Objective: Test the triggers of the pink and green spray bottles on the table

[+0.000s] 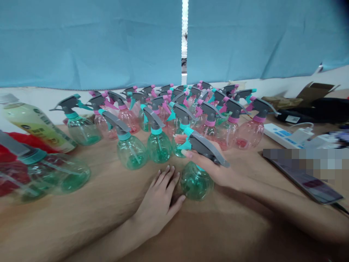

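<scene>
1. The person's right hand (218,169) is clenched around the grey-and-teal plastic trigger head (204,147) of a round, green-tinted clear plastic spray bottle (196,183), its fingers wrapped across the head.
2. The bottle has a bulbous, translucent body and a teal collar (200,168), mostly hidden by the hand. It stands on the light-brown wooden table (81,218) just in front of the other bottles, its head leaning to the person's right.
3. The left hand (159,200) is open and grasps nothing. It rests on the tabletop with its fingers spread, its thumb (180,200) just beside the bottle.
4. Beyond the hands stands a dense cluster of similar pink and green spray bottles (185,123) with grey triggers.
5. To the left lie a pale yellow-green drink bottle (35,125) and a red plastic bag (24,142) — to the right, a white power strip (283,135) and a dark phone (308,182), partly pixelated. A blue cloth curtain (89,43) hangs behind.
</scene>
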The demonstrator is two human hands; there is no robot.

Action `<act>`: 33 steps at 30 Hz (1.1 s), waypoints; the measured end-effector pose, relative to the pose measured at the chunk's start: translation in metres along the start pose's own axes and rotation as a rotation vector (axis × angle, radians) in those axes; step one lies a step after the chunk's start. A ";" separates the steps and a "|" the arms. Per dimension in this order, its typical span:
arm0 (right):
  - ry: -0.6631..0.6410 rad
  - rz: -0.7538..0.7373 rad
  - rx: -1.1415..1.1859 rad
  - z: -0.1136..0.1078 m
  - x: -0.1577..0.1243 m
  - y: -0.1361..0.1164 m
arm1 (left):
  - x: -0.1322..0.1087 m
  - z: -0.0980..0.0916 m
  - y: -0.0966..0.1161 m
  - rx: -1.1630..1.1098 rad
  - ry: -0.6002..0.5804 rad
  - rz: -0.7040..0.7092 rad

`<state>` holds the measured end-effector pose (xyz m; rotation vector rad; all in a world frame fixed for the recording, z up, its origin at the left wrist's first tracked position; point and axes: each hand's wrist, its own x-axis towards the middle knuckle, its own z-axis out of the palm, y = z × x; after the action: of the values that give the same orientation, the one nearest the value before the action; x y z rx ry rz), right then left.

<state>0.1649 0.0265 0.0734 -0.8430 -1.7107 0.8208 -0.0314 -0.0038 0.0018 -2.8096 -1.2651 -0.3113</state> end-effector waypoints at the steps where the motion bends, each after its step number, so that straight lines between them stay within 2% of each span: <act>1: 0.004 0.004 -0.004 0.000 0.000 0.000 | 0.000 0.000 0.000 0.001 -0.003 -0.002; 33: -0.030 -0.029 0.006 -0.001 0.000 0.005 | -0.001 0.000 0.001 -0.025 0.011 -0.005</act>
<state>0.1669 0.0293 0.0690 -0.8039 -1.7418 0.8230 -0.0311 -0.0047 0.0017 -2.8217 -1.2758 -0.3449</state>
